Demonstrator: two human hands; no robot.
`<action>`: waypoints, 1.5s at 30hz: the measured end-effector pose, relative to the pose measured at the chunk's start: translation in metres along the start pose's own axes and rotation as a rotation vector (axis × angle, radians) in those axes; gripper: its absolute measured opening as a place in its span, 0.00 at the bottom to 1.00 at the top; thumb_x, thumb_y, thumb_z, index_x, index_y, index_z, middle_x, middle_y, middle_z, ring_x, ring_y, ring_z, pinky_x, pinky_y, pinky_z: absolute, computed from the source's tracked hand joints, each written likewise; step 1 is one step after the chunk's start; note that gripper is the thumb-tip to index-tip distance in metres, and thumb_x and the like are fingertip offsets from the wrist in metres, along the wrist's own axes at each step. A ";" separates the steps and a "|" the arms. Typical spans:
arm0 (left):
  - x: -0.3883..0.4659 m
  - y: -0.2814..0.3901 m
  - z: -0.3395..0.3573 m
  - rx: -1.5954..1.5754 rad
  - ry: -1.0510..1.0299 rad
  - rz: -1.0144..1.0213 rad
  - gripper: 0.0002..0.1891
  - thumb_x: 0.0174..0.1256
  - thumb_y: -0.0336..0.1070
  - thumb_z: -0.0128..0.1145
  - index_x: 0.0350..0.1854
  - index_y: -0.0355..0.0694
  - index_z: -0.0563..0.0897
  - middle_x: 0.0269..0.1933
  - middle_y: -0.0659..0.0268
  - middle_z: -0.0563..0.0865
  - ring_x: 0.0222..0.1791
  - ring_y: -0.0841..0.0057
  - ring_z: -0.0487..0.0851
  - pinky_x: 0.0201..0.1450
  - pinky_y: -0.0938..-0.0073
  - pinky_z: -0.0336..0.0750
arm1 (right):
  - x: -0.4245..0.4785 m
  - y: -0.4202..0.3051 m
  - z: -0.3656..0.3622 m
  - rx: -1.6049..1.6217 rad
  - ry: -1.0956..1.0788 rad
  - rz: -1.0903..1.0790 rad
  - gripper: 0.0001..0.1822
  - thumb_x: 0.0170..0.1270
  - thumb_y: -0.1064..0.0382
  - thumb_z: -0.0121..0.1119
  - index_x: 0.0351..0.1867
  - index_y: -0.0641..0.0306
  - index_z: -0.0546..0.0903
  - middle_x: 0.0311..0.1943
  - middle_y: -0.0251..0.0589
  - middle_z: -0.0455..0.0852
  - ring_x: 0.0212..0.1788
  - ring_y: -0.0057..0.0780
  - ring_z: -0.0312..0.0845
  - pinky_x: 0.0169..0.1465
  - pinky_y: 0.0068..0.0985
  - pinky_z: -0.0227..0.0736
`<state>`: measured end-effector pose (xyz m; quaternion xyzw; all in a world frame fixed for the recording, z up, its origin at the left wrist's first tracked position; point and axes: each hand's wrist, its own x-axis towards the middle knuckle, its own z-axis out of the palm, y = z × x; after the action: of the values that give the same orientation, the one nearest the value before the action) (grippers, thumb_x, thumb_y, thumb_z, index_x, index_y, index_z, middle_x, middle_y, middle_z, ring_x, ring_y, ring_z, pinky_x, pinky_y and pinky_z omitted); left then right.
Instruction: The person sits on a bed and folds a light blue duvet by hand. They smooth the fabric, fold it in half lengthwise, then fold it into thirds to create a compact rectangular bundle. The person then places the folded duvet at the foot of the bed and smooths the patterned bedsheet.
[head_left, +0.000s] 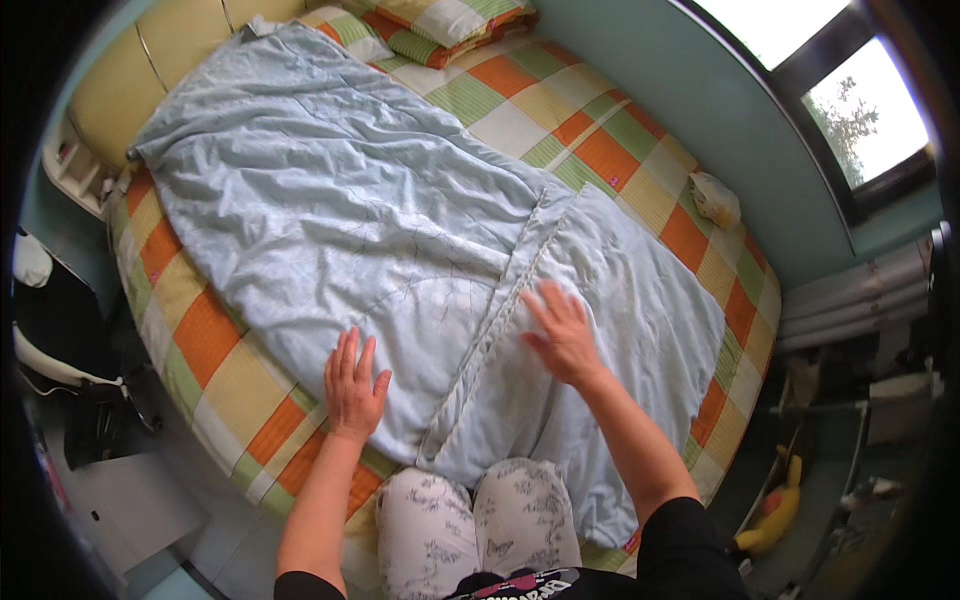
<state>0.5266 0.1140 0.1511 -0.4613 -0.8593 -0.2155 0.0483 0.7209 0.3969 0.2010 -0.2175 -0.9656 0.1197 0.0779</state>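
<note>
A light blue duvet cover lies spread and wrinkled over a bed with a checked orange, green and cream bedsheet. A zipper-like seam crosses the cover diagonally, with its two edges close together. My left hand rests flat near the cover's lower left edge, fingers extended and holding nothing. Right of the seam, my right hand is spread over the cover, its fingers blurred. Whether that hand touches the cloth cannot be told. My knees are at the bed's near side, against the cover.
Checked pillows lie at the top by the wall. The cream headboard stands at the upper left. A plastic bag sits on the bed's right edge. A black chair is at the left, and a yellow plush toy is at the lower right.
</note>
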 end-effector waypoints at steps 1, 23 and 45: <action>0.018 -0.006 0.019 0.047 -0.050 -0.026 0.29 0.67 0.52 0.50 0.67 0.46 0.67 0.72 0.56 0.60 0.72 0.57 0.57 0.70 0.53 0.54 | 0.026 0.000 0.011 -0.055 -0.123 -0.115 0.31 0.62 0.49 0.57 0.68 0.40 0.65 0.70 0.39 0.62 0.74 0.37 0.49 0.72 0.48 0.41; 0.142 -0.107 0.091 0.188 -0.144 -0.291 0.29 0.68 0.50 0.37 0.66 0.37 0.68 0.71 0.50 0.60 0.73 0.53 0.54 0.71 0.52 0.44 | 0.329 0.120 0.057 0.021 0.170 0.378 0.16 0.47 0.54 0.71 0.33 0.62 0.82 0.31 0.47 0.82 0.41 0.42 0.77 0.54 0.38 0.62; 0.131 -0.116 0.095 0.065 -0.124 -0.374 0.25 0.60 0.49 0.47 0.60 0.51 0.76 0.66 0.57 0.70 0.69 0.60 0.63 0.70 0.53 0.50 | 0.450 -0.068 0.205 -0.201 -0.151 -0.172 0.37 0.64 0.37 0.43 0.72 0.47 0.56 0.74 0.47 0.46 0.76 0.48 0.33 0.69 0.62 0.22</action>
<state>0.3687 0.1993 0.0647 -0.3043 -0.9378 -0.1640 -0.0306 0.2505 0.4942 0.0669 -0.1308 -0.9909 0.0312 -0.0072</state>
